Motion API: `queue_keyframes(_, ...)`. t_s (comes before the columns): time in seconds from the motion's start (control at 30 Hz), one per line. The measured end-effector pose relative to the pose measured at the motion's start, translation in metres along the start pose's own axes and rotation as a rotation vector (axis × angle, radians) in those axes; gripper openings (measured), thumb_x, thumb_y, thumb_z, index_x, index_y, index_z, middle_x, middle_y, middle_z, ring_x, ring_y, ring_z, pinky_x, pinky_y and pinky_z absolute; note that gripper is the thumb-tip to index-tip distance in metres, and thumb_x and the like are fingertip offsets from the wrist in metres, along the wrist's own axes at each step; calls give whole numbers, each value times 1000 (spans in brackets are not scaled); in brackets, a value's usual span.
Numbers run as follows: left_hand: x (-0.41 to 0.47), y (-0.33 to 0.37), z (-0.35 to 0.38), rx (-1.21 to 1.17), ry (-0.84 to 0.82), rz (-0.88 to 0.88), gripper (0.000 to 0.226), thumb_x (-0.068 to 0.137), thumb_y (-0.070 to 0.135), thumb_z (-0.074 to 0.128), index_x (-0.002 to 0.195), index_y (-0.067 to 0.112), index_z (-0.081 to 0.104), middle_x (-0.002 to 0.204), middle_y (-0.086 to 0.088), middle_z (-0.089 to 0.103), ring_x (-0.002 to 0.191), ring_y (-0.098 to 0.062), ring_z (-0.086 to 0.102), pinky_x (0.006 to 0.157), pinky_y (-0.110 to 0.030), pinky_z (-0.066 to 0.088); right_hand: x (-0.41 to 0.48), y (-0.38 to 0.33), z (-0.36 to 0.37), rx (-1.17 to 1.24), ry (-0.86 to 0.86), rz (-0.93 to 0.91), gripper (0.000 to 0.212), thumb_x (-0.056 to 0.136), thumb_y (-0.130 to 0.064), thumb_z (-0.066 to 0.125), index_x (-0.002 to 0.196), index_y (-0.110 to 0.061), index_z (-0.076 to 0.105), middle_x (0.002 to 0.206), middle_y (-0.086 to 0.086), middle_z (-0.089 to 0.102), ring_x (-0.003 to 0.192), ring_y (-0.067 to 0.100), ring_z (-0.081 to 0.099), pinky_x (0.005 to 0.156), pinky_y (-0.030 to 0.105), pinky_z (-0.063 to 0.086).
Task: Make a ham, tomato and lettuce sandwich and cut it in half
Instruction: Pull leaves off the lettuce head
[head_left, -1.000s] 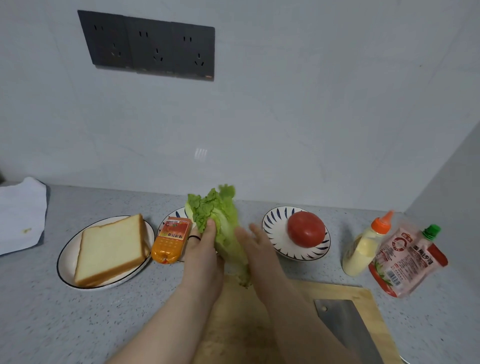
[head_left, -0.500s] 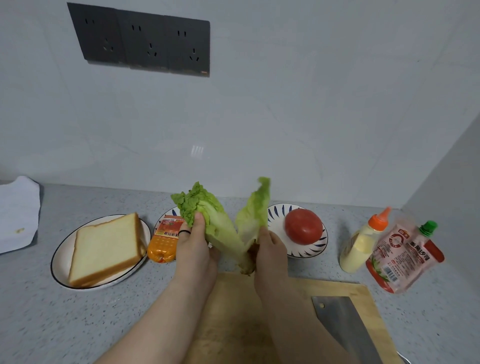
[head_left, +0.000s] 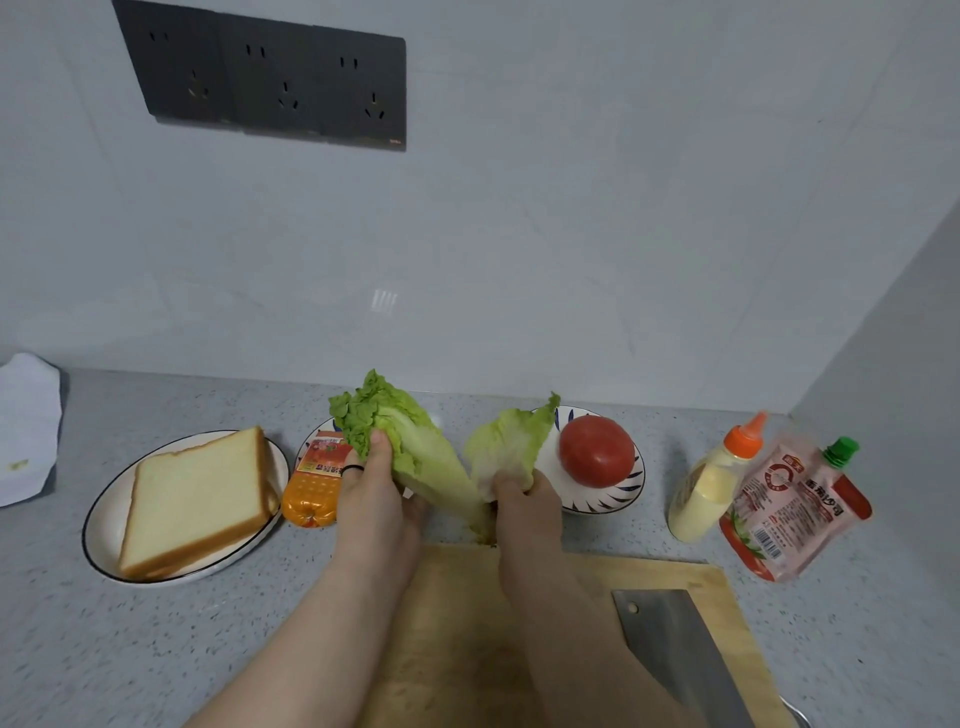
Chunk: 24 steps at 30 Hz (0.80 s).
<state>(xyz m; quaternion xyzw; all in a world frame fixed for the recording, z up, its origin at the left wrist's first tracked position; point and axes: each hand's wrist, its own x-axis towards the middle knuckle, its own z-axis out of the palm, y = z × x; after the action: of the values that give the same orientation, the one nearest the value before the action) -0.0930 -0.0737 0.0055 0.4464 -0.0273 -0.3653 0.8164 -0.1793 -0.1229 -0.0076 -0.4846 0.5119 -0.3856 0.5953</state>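
- Green lettuce (head_left: 426, 457) is held up over the far edge of a wooden cutting board (head_left: 457, 623), stem end down, leafy end pointing away from the person.
- The left hand (head_left: 374, 499) has its grip closed round the lettuce, thumb on top and fingers curled beneath (a dark ring shows on the thumb).
- The right hand (head_left: 530, 509) has its grip pinched on the pale base of a single outer leaf (head_left: 511, 447). The leaf is splayed to the right, apart from the lettuce at the top and meeting it near the stem; whether it is fully torn off cannot be told.
- A cleaver (head_left: 670, 639) lies flat on the right side of the board.
- A red tomato (head_left: 596, 450) sits on a blue-patterned plate (head_left: 623, 499) just behind the right hand.
- Sliced bread (head_left: 197, 499) lies stacked on a white plate (head_left: 104, 519) at left, with an orange ham pack (head_left: 311, 488) between it and the left hand.
- On the speckled grey table (head_left: 156, 649) at right stand a mayonnaise bottle (head_left: 711, 483) and a ketchup pouch (head_left: 789, 509), touching each other.
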Motion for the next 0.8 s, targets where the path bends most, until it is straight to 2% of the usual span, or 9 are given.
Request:
queue_keyframes(0.07,-2,0,0,19,14,-1,45,92,33,46,129,8,41,100,-1,55,79,-11,57,65,-28,47,2,2,-1,11,41,-10,19,88,-9,46,73,-19,53,71,-2,53,63,13,50,58,26,42)
queue_keyframes(0.13,-1,5,-1,-24,28,-16,33,95,31,42,123,14,46,98,1,59,80,-11,58,65,-29,48,6,1,-6,134,103,36,20,88,-3,43,76,-14,53,77,5,56,62,20,59,60,33,52)
queue_keyframes(0.2,2,13,-3,-66,49,-9,24,96,30,38,115,18,48,92,4,61,81,-10,59,67,-29,48,12,-1,-19,289,142,81,15,89,2,41,90,-6,54,82,6,55,51,15,61,51,23,54)
queue_keyframes(0.23,4,17,-5,-63,53,0,22,97,30,37,112,19,49,91,5,62,81,-9,60,68,-29,48,16,-1,-27,271,145,71,14,89,1,42,94,-5,53,81,5,56,50,13,60,46,18,52)
queue_keyframes(0.37,11,18,-10,-70,-2,-32,27,97,30,36,87,17,57,67,9,71,67,-5,66,65,-29,51,33,5,-50,-229,87,-94,11,90,-9,43,83,-12,51,75,0,51,63,9,47,52,20,37)
queue_keyframes(0.47,11,9,-11,-74,-53,-109,26,96,30,37,90,16,59,74,3,73,79,-12,65,65,-31,57,53,9,-61,-446,25,-130,28,89,-8,41,63,-16,37,63,-1,37,56,11,33,51,24,26)
queue_keyframes(0.53,12,3,-11,-46,-101,-151,27,96,29,37,96,13,58,81,-1,72,77,-14,67,65,-32,58,68,8,-67,-535,20,-114,32,89,-6,40,59,-16,33,61,-1,33,55,13,29,51,24,23)
queue_keyframes(0.67,16,-5,-7,61,-150,-165,22,95,24,41,94,14,60,73,1,73,65,-11,69,57,-28,58,94,11,-69,-646,-2,-81,36,91,-7,40,57,-16,30,60,-1,32,54,12,28,50,23,21)
queue_keyframes(0.8,24,-13,-1,118,-164,-162,19,93,19,44,101,13,60,92,-2,68,83,-13,63,57,-22,56,110,19,-62,-712,-27,-21,35,90,-10,40,59,-18,29,61,-2,34,54,11,30,50,25,24)
